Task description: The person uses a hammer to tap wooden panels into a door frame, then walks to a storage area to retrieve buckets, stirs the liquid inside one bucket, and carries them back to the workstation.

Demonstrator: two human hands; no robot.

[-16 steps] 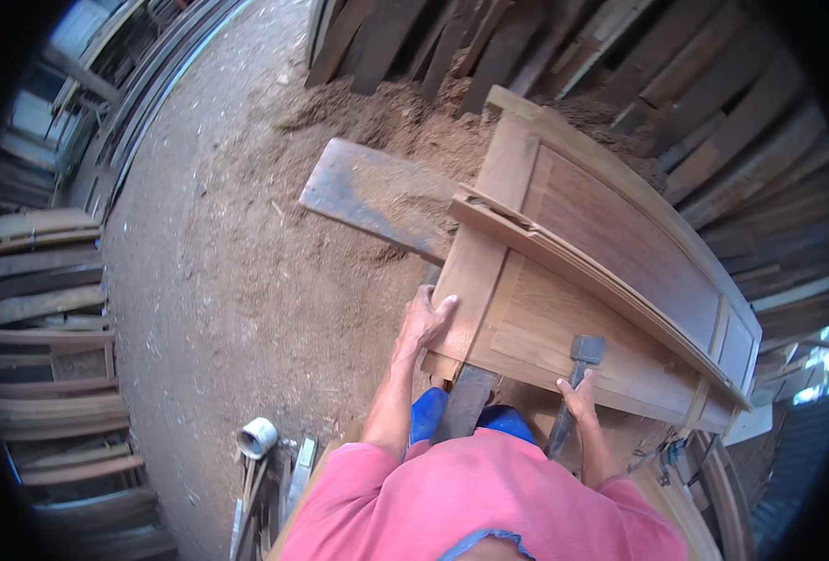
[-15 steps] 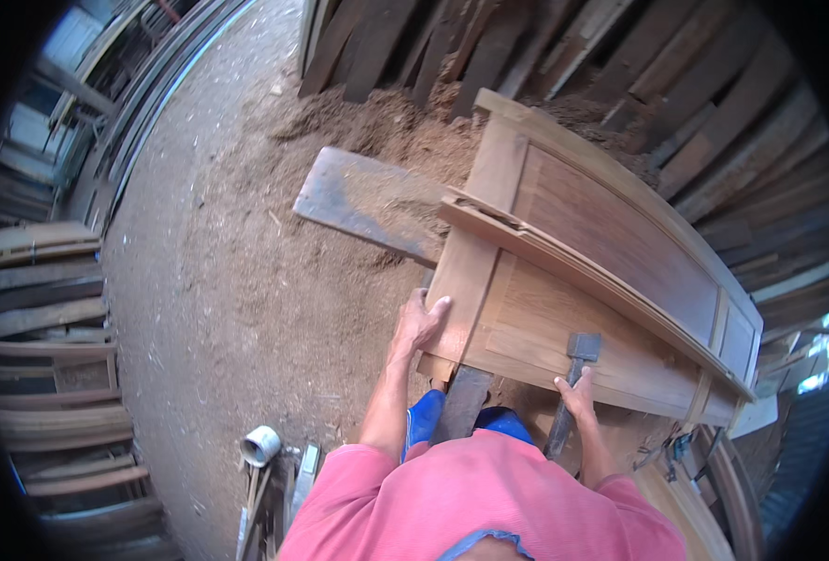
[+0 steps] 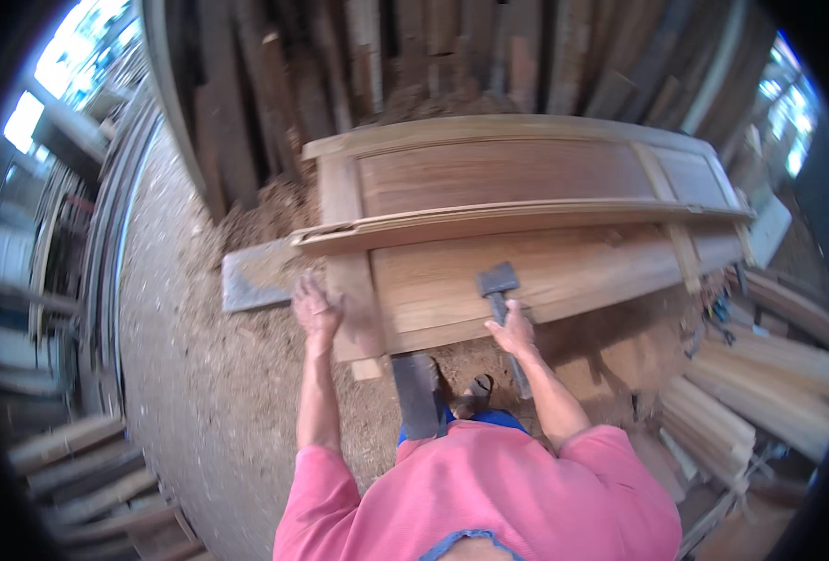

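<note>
Brown wooden door lay over a grey board; the left hand sat unclenched at its left edge, the right hand clasping a hammer above its near edge.

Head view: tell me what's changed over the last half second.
The view has turned, so the framed wooden panel now lies nearly level across it. The left hand has loosened its clasp, fingers spread at the panel's left end; contact is unclear. Unchanged: the right hand grips the mallet, its head over the panel.
</note>
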